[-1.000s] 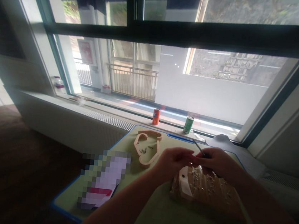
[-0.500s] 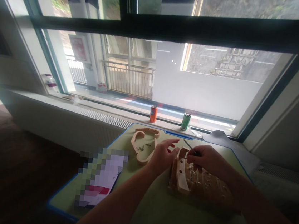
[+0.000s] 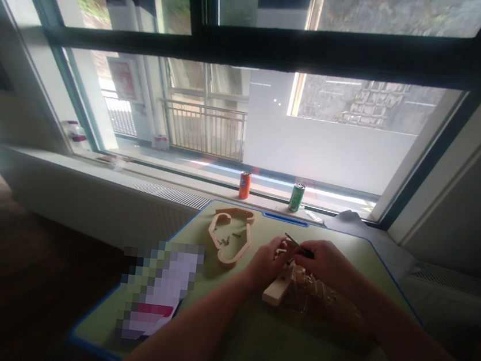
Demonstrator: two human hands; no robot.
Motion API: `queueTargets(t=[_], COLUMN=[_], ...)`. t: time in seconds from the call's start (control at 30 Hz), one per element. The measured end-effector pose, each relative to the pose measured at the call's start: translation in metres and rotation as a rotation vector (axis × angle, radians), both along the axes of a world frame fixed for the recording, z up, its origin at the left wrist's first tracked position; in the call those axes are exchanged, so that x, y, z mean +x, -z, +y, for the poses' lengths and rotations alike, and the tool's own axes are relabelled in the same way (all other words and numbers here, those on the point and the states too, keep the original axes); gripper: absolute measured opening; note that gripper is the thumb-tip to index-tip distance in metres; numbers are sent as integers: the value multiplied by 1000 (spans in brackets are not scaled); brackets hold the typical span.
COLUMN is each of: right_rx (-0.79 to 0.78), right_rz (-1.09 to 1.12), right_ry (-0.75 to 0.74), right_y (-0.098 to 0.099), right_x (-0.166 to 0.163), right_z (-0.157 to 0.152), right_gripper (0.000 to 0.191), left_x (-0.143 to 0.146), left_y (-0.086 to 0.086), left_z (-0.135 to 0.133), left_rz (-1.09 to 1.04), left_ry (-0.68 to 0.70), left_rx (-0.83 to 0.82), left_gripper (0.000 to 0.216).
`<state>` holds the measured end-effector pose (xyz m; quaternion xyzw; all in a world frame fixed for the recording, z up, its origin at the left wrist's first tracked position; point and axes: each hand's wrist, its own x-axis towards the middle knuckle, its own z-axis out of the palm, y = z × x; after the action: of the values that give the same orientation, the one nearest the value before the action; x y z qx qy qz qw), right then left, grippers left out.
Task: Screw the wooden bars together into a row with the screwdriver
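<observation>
Right hand (image 3: 316, 256) fingers hug a tool (image 3: 305, 251); left hand (image 3: 267, 260) fingers bend at a block (image 3: 275, 293), grip hidden, maybe steadying it. Wooden curves (image 3: 238, 257) fence screws (image 3: 236, 235) near the surface's (image 3: 269, 230) far edge.

light source: daylight, which came through the large window (image 3: 326, 150); the pale wall beyond the glass was washed out. glare: a white streak ran along the foot of the pane, and small bright dots showed in it. contrast: the window frame (image 3: 255, 52) read almost black. foreground: the green tabletop (image 3: 216, 279) was dim, darkest toward the lower edge; the floor (image 3: 18, 259) sank into shadow. left hand (image 3: 265, 261) and right hand (image 3: 320, 260): backlit, soft in detail. glints: small, on clear wrap (image 3: 307, 297). distortion: wide-angle; frame uprights splayed, corners smeared and darkened. masking: coarse mosaic blocks covered a flat item (image 3: 167, 288).
</observation>
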<state>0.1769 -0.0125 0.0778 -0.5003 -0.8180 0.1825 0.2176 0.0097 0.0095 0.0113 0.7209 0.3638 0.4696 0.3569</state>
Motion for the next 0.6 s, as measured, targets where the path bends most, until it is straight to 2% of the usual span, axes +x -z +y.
queueTargets(t=[0.17,0.4,0.6], right_rx=[56,96,108], right_rz=[-47,-62,-52], right_ry=[-16,-30,-56], right_y=[2,4,3], right_x=[1,-3,-5], right_z=[1,0,1], right_gripper=[24,20,18], left_x=[8,13,16], left_y=[9,15,15], left_z=[3,7,9], left_rz=[-103,-133,-235], left_ry=[-27,-70,20], left_rx=[-15,-25,-91], left_gripper=[16,20,24])
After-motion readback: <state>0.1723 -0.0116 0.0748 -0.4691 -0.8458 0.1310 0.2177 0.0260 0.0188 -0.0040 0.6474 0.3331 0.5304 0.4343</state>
